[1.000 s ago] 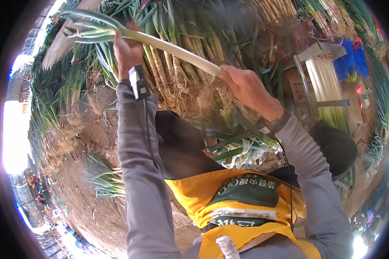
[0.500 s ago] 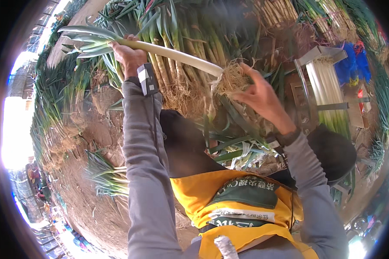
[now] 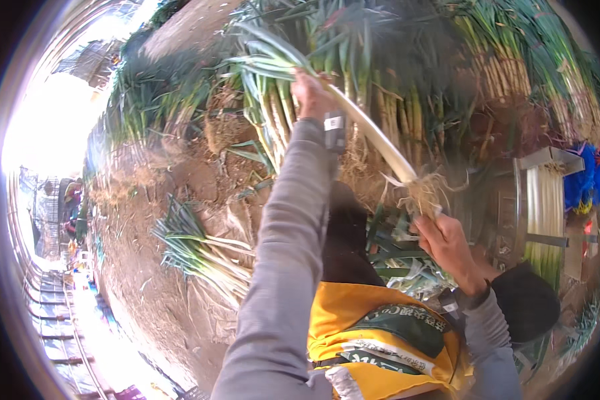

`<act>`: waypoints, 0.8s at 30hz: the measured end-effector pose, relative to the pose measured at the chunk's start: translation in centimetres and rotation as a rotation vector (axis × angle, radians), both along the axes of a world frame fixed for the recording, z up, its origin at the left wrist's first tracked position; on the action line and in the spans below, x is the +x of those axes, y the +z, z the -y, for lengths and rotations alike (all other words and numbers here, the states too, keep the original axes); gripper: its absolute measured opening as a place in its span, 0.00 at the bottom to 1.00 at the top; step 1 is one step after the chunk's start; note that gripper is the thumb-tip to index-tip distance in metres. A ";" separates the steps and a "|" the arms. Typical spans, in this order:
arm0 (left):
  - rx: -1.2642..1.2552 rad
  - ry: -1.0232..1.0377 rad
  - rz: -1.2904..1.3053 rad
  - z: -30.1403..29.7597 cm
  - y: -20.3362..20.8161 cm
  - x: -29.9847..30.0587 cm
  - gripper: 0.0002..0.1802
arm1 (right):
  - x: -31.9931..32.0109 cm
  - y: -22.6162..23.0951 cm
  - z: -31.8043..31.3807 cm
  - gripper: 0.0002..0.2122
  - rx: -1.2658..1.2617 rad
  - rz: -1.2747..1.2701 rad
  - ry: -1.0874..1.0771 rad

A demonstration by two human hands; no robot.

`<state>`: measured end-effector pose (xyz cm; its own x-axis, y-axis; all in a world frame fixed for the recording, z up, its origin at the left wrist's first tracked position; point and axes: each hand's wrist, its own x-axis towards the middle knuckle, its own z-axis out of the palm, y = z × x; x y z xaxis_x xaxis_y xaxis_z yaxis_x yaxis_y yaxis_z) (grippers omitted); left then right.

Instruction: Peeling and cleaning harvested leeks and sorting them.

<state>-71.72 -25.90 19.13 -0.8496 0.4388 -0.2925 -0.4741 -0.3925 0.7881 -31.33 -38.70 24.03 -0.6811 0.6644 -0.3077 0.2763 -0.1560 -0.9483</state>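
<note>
My left hand (image 3: 311, 97) is closed around a long leek (image 3: 380, 141) just below its green leaves. The pale stalk slants down to the right, ending in a shaggy tuft of roots (image 3: 423, 192). My right hand (image 3: 450, 248) is at the lower end of that tuft, with fingers curled in and strands at the fingertips. Loose dry skin and leaf scraps (image 3: 413, 277) lie below, partly hidden by my right hand and the yellow apron (image 3: 353, 300).
Bundles of leeks (image 3: 397, 110) line the far side. Trimmed leeks (image 3: 210, 253) lie on the bare soil (image 3: 140, 280) to the left. At the right, pale leeks (image 3: 543, 207) rest in a metal rack (image 3: 547, 159) beside blue plastic (image 3: 580, 177).
The view has shifted, so the surroundings appear farther right. The leek now slopes more steeply. My right hand went from spread fingers beside the roots to curled fingers below them.
</note>
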 end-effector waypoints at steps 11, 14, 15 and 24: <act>0.128 0.186 -0.060 1.2 3.4 -1.0 0.31 | 10.1 -1.1 -0.1 0.14 -0.122 -0.179 -0.408; 0.373 -0.118 -0.069 2.0 3.6 0.9 0.24 | 5.1 -6.0 -3.4 0.10 -0.041 -0.149 -0.310; 0.480 -0.070 0.006 1.3 4.0 1.8 0.20 | 3.8 -6.7 -3.3 0.10 0.659 0.171 -0.028; 0.409 -0.437 0.023 1.9 7.1 16.7 0.13 | -6.2 2.0 -9.1 0.10 1.052 -0.164 -0.290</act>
